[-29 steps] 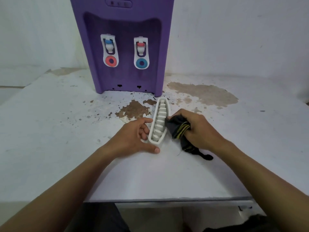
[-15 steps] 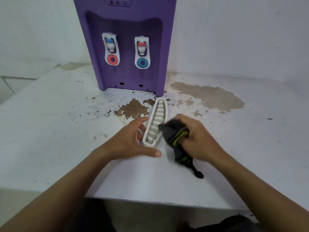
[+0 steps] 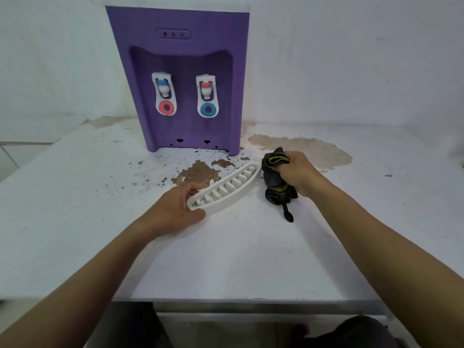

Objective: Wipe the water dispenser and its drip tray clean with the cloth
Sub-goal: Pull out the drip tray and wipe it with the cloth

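Head view: the tray point(image 3: 226, 190) lies detached on the counter point(image 3: 226, 259), slantwise in front of the dispenser point(image 3: 180, 71). My left hand point(image 3: 173, 209) holds its near end, thumb on the front rim, fingers point(image 3: 192, 191) curled at the back rim. My right hand point(image 3: 298, 175) is clenched round the bunched cloth point(image 3: 275, 177), which rests on the counter just beside the tray's far end; whether it touches the rim I cannot tell.

Assessment: I judge the tray wipe to be the step in hand.

Recommendation: grip firmly with the left so the light tray does not skid. Bring a fold of cloth onto the slats, press it into the gaps, work end to end, then run the outer wall. The cloth's loose tail may snag a slat; tuck it in.
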